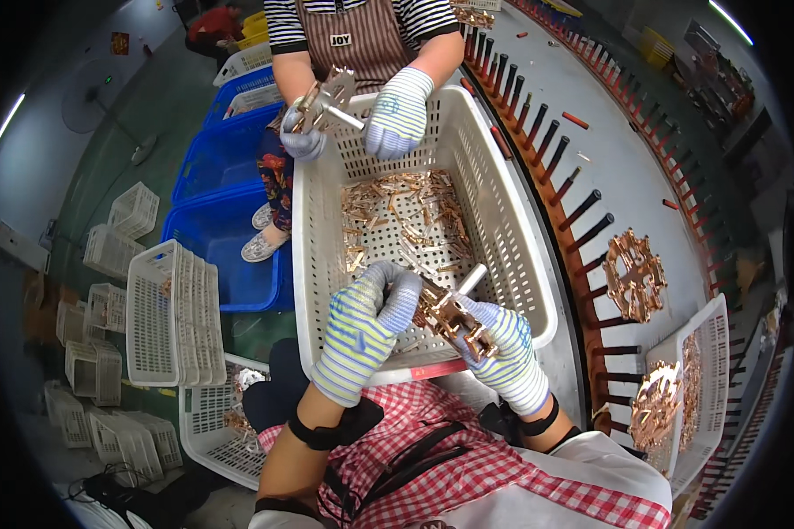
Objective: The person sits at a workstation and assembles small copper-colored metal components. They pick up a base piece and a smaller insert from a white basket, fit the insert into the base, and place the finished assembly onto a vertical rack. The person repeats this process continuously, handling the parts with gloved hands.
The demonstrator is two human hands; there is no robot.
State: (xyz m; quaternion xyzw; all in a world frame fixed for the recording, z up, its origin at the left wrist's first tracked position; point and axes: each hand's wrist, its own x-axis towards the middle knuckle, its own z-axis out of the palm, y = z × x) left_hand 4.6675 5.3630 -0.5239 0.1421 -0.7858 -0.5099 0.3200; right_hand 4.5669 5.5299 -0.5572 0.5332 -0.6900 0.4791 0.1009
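Over the near end of a white perforated crate [313,256], my two gloved hands are at a copper-coloured metal casting [454,322] with a pale rod sticking out of it. My right hand [512,357] grips its right side. My left hand [362,331] is closed at its left end, fingers bent and pinching there; exactly what lies between the fingertips is partly hidden. Inside the crate, many small copper-coloured pieces [397,207] are scattered on the bottom.
Opposite, a co-worker's gloved hand [304,137] holds a similar casting [322,101]; their other hand [397,115] rests over the crate's far rim. At right runs a rack of dark-handled pegs [582,207] carrying casting clusters [635,275]. Blue bins [225,238] and stacked white crates [172,317] stand left.
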